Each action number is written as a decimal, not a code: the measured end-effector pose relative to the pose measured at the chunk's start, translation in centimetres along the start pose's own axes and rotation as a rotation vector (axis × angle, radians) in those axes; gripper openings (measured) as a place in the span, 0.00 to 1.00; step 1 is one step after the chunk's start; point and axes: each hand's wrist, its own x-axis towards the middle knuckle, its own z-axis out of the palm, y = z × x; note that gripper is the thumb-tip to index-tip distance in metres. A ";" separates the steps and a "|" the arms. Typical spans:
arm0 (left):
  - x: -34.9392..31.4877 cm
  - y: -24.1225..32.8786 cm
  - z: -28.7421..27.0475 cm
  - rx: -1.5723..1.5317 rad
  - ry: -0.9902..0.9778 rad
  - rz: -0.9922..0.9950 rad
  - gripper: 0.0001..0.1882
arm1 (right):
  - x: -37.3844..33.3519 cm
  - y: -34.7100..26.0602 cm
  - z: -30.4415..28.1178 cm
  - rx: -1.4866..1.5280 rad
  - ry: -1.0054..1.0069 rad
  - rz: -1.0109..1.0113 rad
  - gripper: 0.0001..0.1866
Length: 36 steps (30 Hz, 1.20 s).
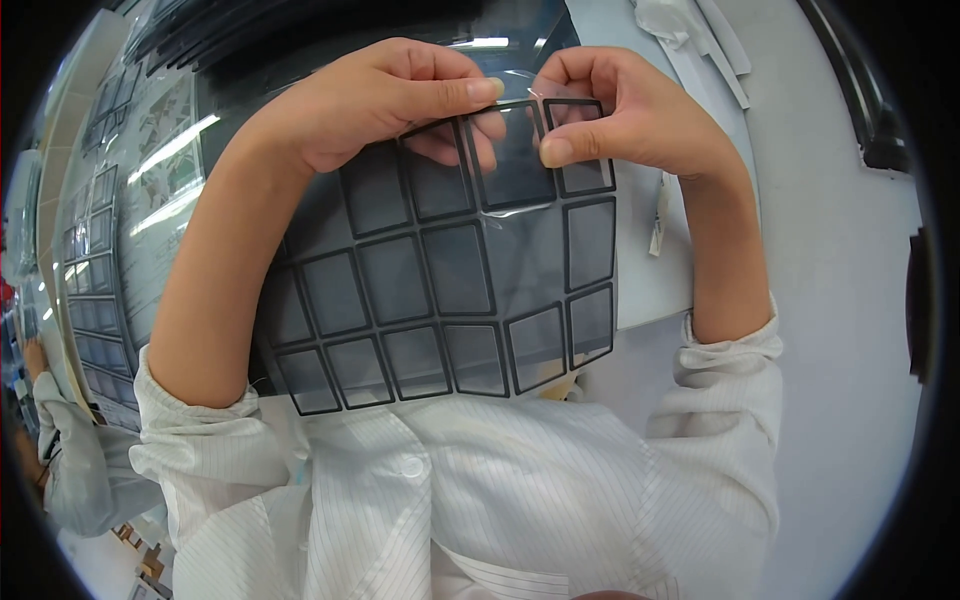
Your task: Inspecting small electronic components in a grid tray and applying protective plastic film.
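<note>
A clear, flexible plastic sheet [392, 277] with rows of black rectangular outlines hangs tilted in front of me, its lower edge close to my shirt. My left hand [395, 105] pinches its top edge, thumb in front and fingers showing through behind. At the upper right corner, my right hand [630, 115] grips the same sheet with thumb in front and index finger bent. Between the two hands a thin transparent film edge bows up and catches the light. The sheet bends near its right-hand columns.
Dark stacked sheets [290, 30] lie at the far left of the work surface. Another black-gridded sheet [97, 290] is at the left. Crumpled white plastic [668, 22] and a small white strip [659, 225] lie to the right. A co-worker's sleeve [80, 470] shows at the left edge.
</note>
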 end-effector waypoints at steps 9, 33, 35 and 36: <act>-1.4 0.4 -1.2 -0.097 0.219 0.141 0.14 | -0.1 0.4 -0.5 0.849 -0.171 0.075 0.27; -1.3 -0.4 -1.3 -0.322 0.086 -0.037 0.14 | 0.5 -1.0 3.7 0.450 0.139 -0.163 0.11; -1.5 -0.3 -1.2 -0.303 0.111 -0.029 0.14 | 0.5 -1.1 3.6 0.433 0.124 -0.174 0.11; -1.7 -0.3 -1.1 -0.303 0.111 -0.024 0.14 | 0.5 -1.1 3.7 0.429 0.117 -0.194 0.11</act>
